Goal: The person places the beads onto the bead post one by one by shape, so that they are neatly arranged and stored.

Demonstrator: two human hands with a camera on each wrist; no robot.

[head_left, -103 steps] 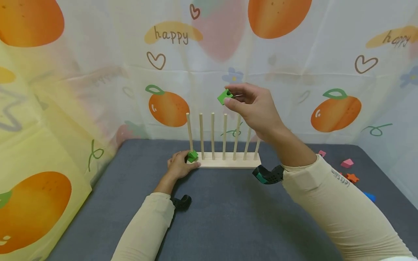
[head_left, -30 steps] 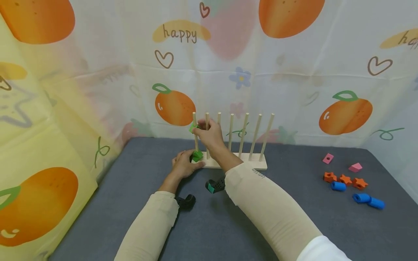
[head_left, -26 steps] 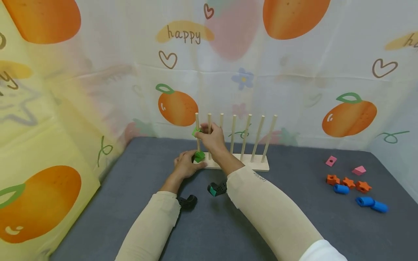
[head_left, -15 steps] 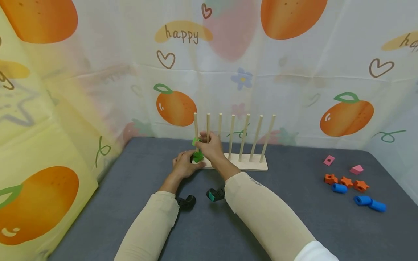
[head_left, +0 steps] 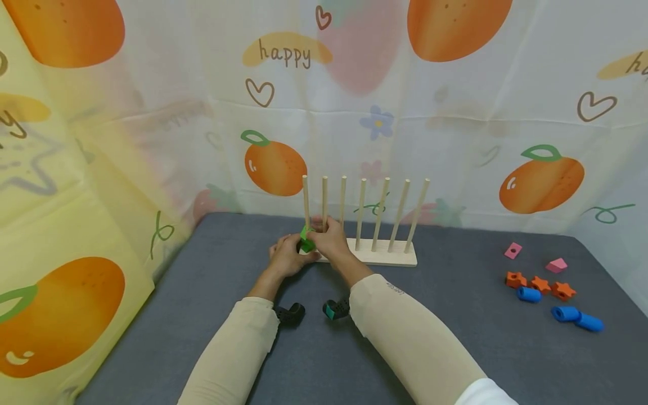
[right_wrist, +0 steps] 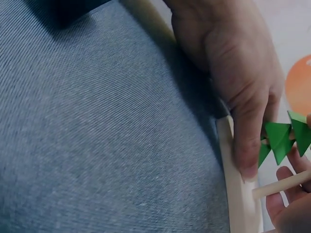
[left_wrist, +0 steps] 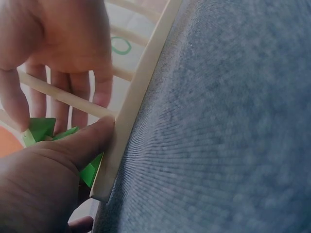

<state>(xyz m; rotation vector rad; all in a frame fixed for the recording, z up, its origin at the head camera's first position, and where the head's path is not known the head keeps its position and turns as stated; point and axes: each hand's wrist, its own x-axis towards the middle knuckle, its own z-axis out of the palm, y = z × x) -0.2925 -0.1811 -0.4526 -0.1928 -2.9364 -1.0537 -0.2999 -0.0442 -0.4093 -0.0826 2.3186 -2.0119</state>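
The wooden peg stand [head_left: 385, 257] has a flat base and a row of several upright pegs. Several green blocks with angular faces [right_wrist: 279, 141] are stacked on its leftmost peg [head_left: 306, 199]. My left hand [head_left: 286, 256] grips the left end of the base, its thumb on the front edge beside the lower blocks. With my right hand [head_left: 331, 241] I pinch the top green block [left_wrist: 41, 128], low on that same peg and just above the others. Part of the stack is hidden by the hands.
At the right of the grey table lie two pink blocks [head_left: 557, 265], orange star-shaped blocks [head_left: 539, 284] and blue cylinders [head_left: 565, 314]. A printed cloth [head_left: 435, 135] hangs behind the table. The remaining pegs [head_left: 404, 208] stand upright to the right of the hands.
My right hand brought a green block from above the stand to the leftmost peg, then slid it down the peg toward the base. My left hand kept its grip on the stand's left end.
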